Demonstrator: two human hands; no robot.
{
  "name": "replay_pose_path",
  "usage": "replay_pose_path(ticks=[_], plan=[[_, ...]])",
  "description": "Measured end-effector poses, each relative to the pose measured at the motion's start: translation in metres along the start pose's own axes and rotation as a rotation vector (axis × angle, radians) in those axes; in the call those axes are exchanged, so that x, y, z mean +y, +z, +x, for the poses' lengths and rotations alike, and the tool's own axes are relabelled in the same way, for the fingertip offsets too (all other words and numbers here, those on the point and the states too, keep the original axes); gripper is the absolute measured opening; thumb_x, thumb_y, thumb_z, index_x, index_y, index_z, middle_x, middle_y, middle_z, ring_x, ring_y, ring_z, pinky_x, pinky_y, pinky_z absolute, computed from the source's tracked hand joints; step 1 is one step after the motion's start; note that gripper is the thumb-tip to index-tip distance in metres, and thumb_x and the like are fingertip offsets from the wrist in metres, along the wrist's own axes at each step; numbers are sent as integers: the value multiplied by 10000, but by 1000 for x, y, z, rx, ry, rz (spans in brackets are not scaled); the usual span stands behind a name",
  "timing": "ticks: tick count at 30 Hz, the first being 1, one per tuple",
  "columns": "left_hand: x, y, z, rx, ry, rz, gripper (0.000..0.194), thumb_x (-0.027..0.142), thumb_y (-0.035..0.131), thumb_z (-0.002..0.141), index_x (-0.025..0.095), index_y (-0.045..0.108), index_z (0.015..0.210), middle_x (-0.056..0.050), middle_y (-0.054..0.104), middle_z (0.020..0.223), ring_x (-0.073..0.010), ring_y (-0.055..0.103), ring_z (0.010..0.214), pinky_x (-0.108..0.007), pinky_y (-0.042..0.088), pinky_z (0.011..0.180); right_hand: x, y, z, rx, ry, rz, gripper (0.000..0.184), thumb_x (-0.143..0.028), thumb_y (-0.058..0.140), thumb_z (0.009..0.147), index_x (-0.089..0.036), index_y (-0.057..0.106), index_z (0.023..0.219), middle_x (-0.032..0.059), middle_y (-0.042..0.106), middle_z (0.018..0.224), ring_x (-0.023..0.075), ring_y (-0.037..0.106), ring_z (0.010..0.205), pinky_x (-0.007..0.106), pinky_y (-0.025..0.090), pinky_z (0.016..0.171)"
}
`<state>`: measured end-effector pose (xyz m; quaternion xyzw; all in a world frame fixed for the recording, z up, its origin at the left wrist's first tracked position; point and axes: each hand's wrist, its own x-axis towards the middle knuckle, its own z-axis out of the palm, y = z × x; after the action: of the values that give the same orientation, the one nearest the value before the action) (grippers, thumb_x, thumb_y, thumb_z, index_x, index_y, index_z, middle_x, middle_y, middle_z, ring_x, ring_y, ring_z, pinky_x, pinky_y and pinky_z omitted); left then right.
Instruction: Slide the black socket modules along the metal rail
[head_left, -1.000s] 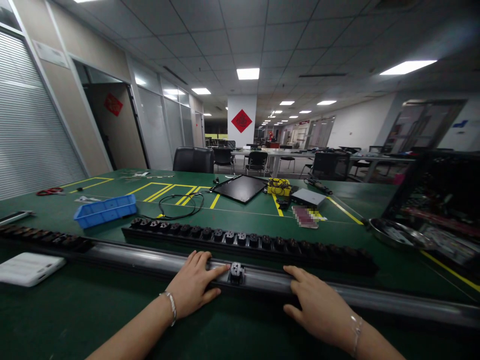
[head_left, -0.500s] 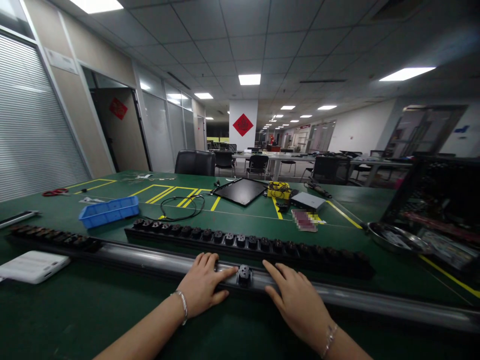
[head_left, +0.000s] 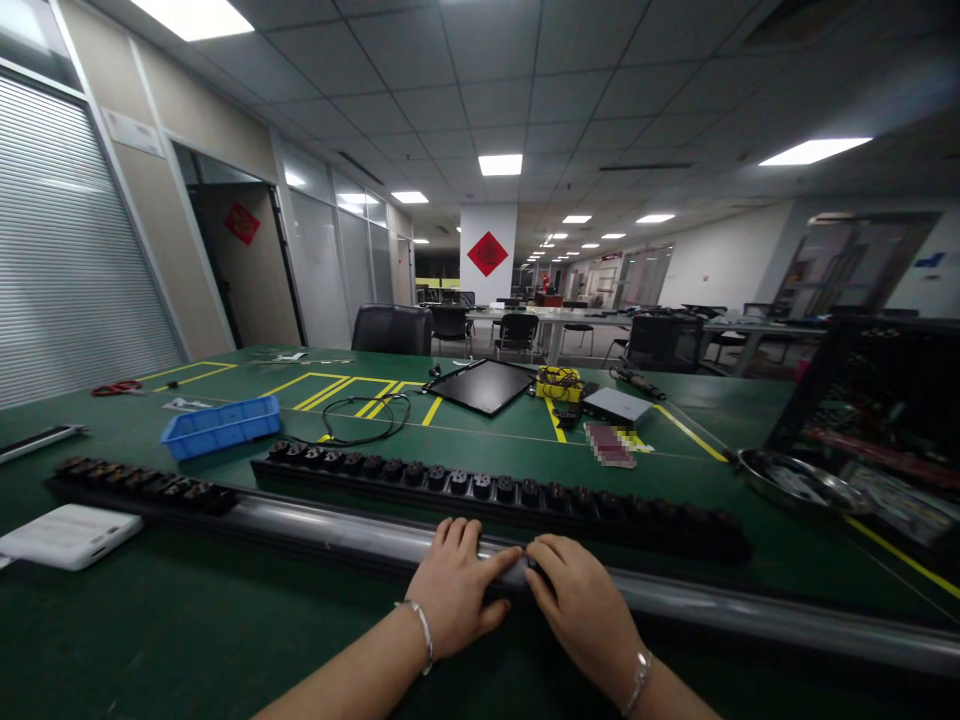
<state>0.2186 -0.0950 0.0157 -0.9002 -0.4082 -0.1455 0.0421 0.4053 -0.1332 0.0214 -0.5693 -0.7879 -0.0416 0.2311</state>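
Metal rail [head_left: 315, 525] lies along the green table [head_left: 150, 640] under both palms: left hand [head_left: 457, 585] and right hand [head_left: 581, 605], fingers loosely flat, meet over something small between them, probably a socket module, hidden. Beyond the rail sits a black socket strip [head_left: 495, 488]; beside its left end, a white box [head_left: 67, 535].

Open office with ceiling light panels [head_left: 500, 164], glass partitions [head_left: 330, 255], black chairs [head_left: 391, 329].

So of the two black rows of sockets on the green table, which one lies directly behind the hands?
The long socket strip just beyond the silver rail, behind both hands, left hand and right hand. The shorter row lies far off to the left, near the white box.
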Motion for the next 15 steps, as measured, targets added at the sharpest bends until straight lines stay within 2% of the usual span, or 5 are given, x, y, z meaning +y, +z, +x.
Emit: replay_pose_path(ticks=[3, 6, 10, 15], plan=[[0, 0, -1, 9, -23, -21, 606, 533, 569, 720, 428, 388, 1289, -71, 414, 1170, -305, 374, 1100, -521, 262, 976, 1, -10, 1, -45, 50, -32, 216, -133, 388, 861, -189, 589, 915, 48, 558, 971, 186, 484, 916, 318, 374, 853], [0, -1, -2, 21, -35, -38, 637, 535, 591, 698, 416, 391, 1291, -70, 419, 1170, -305, 374, 1108, -512, 262, 984, 11, -22, -3, -94, 125, -111, 242, -119, 384, 840, -186, 590, 948, 54, 554, 974, 188, 480, 891, 316, 367, 834], [-1, -2, -1, 25, -39, -57, 635, 526, 595, 698, 404, 398, 1290, -68, 424, 1174, -301, 374, 1121, -502, 265, 991, 37, -41, -11, -196, 247, -247, 312, -100, 394, 800, -167, 576, 1043, 79, 535, 999, 204, 491, 895, 323, 374, 802], [-1, -2, -1, 11, -45, -62, 645, 518, 603, 693, 403, 396, 1293, -70, 440, 1168, -296, 380, 1123, -497, 270, 993, 74, -75, -16, -421, 448, -317, 380, -68, 391, 764, -151, 542, 1103, 104, 512, 1013, 226, 540, 883, 327, 389, 723]])
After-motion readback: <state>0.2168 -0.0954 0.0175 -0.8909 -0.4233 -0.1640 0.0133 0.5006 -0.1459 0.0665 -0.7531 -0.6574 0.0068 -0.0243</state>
